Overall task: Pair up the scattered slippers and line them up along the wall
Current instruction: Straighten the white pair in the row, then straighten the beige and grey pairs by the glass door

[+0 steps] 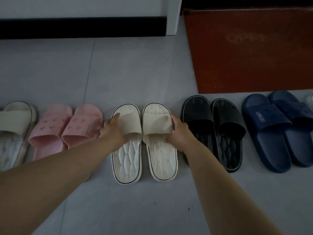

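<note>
A row of slippers lies on the grey tiled floor, toes pointing away from me. In the middle, two cream slippers sit side by side and almost touch. My left hand (112, 129) grips the strap of the left cream slipper (127, 158). My right hand (177, 131) grips the strap of the right cream slipper (162, 156). To their left lies a pink pair (67, 129), and a single pale slipper (13, 131) sits at the frame's left edge. To the right lie a black pair (215, 131) and a navy blue pair (277, 129).
A white wall with a black skirting board (81, 28) runs along the back left, well beyond the row. A red doormat (254, 51) lies at the back right, its near edge just behind the black and blue slippers. Bare floor stretches between the row and the wall.
</note>
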Demonstrator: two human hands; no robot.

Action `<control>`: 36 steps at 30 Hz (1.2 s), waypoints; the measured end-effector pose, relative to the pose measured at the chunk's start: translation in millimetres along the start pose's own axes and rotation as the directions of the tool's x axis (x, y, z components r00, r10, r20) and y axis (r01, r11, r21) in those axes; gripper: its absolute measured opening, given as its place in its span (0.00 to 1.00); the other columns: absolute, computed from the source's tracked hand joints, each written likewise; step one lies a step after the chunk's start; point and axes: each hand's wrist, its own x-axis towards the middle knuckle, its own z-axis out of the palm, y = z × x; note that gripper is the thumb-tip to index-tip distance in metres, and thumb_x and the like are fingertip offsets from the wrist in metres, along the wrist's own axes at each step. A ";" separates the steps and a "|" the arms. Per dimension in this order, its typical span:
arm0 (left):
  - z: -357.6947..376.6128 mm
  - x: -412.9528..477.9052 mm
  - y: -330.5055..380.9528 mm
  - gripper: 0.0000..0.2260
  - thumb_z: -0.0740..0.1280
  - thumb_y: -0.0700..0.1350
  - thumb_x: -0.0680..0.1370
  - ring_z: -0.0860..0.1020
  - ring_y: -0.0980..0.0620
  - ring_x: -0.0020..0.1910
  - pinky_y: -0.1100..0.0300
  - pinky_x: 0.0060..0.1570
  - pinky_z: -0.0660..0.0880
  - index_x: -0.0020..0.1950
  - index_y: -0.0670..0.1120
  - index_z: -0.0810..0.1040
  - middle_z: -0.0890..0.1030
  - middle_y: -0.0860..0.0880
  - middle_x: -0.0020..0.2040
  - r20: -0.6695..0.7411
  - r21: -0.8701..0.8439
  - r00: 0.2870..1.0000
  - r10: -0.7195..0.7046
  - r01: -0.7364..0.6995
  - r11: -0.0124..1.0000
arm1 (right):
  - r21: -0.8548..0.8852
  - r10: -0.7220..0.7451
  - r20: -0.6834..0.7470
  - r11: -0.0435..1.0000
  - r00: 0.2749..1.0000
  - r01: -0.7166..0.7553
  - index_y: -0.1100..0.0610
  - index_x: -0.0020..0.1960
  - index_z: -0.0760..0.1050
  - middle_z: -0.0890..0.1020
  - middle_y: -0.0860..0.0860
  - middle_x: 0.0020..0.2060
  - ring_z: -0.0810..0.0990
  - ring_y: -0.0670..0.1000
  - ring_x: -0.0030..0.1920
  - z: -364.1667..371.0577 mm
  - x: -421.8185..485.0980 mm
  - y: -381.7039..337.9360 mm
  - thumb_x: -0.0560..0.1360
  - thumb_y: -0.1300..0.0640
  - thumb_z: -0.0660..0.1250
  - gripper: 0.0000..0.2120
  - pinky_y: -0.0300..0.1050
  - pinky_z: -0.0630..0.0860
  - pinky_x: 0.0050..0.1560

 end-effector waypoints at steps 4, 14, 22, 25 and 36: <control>-16.1 -14.7 -2.1 0.43 0.72 0.57 0.67 0.69 0.40 0.66 0.50 0.66 0.68 0.75 0.52 0.50 0.63 0.43 0.72 0.069 0.025 0.996 0.054 -0.056 0.998 | -0.047 -0.009 0.087 0.999 0.996 0.013 0.47 0.74 0.50 0.62 0.60 0.69 0.70 0.63 0.63 -9.4 7.2 -2.1 0.74 0.58 0.65 0.35 0.53 0.70 0.62; -113.5 -108.7 27.9 0.21 0.64 0.43 0.74 0.75 0.46 0.61 0.68 0.58 0.70 0.67 0.42 0.69 0.76 0.42 0.64 0.385 0.275 0.921 0.058 -0.174 0.945 | -0.248 -0.006 0.139 0.968 0.990 0.041 0.61 0.73 0.51 0.65 0.63 0.69 0.66 0.62 0.68 -19.1 1.0 -15.8 0.74 0.57 0.64 0.34 0.51 0.65 0.66; -122.6 -115.9 -57.8 0.23 0.63 0.51 0.76 0.73 0.52 0.62 0.64 0.55 0.67 0.71 0.54 0.62 0.71 0.54 0.68 0.558 0.370 0.816 0.152 -0.408 0.835 | 0.065 -0.351 0.026 0.935 0.936 0.349 0.56 0.70 0.61 0.71 0.58 0.65 0.73 0.58 0.63 45.5 -7.2 -135.5 0.69 0.55 0.71 0.33 0.45 0.69 0.59; -150.4 -104.9 -125.3 0.22 0.62 0.51 0.77 0.72 0.51 0.64 0.61 0.59 0.67 0.71 0.53 0.62 0.71 0.53 0.68 0.503 0.275 0.828 0.249 -0.427 0.861 | 0.069 -0.464 0.048 0.885 0.884 0.461 0.55 0.67 0.66 0.76 0.51 0.56 0.75 0.55 0.59 109.0 -19.9 -183.4 0.69 0.60 0.71 0.29 0.38 0.70 0.51; -269.3 -30.1 -428.0 0.19 0.65 0.41 0.76 0.72 0.50 0.64 0.62 0.61 0.67 0.67 0.47 0.70 0.73 0.47 0.67 -0.086 -0.116 0.996 0.004 -0.014 0.993 | -0.177 -0.535 0.218 0.801 0.816 0.572 0.46 0.68 0.65 0.70 0.47 0.64 0.68 0.46 0.65 279.3 -55.5 -288.2 0.72 0.54 0.67 0.26 0.35 0.62 0.61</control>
